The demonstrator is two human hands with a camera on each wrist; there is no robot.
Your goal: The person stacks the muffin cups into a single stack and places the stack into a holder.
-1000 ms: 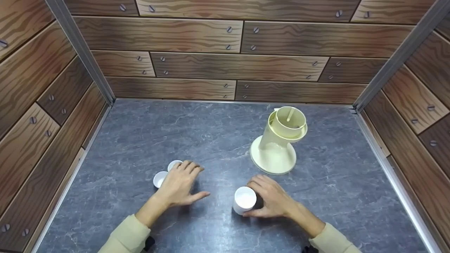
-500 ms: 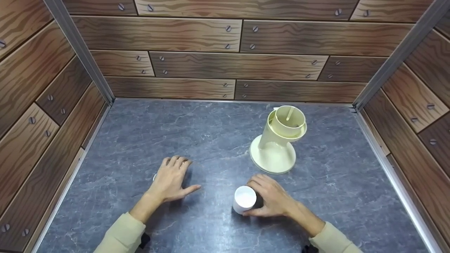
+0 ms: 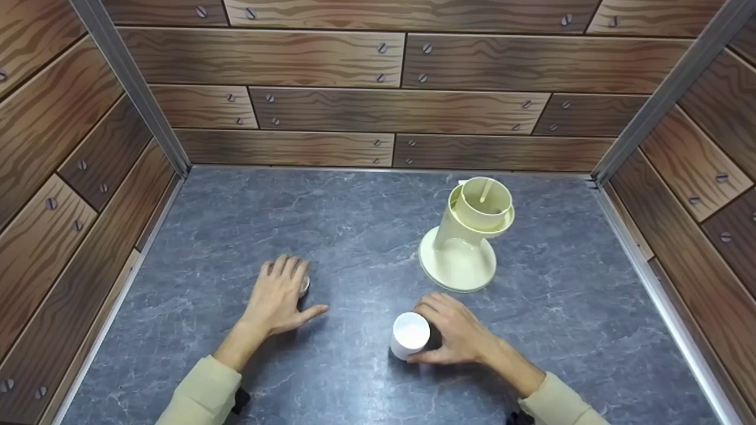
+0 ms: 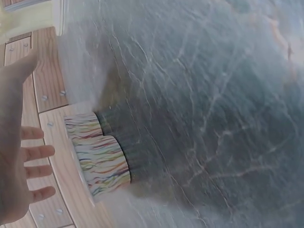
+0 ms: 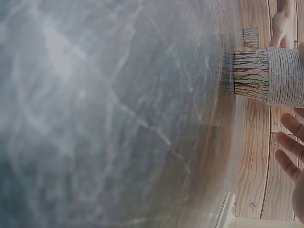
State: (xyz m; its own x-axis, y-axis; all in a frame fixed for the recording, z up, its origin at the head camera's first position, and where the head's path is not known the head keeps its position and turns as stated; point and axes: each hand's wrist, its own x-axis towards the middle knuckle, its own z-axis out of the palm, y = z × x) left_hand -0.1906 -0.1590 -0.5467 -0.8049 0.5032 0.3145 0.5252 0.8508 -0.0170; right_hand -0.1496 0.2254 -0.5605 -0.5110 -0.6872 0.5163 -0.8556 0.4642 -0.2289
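The left hand (image 3: 277, 295) lies palm down, fingers straight and together, thumb spread out to its right side. The right hand (image 3: 455, 333) rests lower, fingers loosely curved inward toward the left hand. Both forearms wear pale sleeves (image 3: 204, 392).

Head cam looks down on the whole grey tabletop (image 3: 366, 224). Both wrist cams sit low, skimming it sideways up close.

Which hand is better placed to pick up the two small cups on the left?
The left hand, probably: it hovers open directly over the small cups. The right hand is farther away and already holds the white cup stack.
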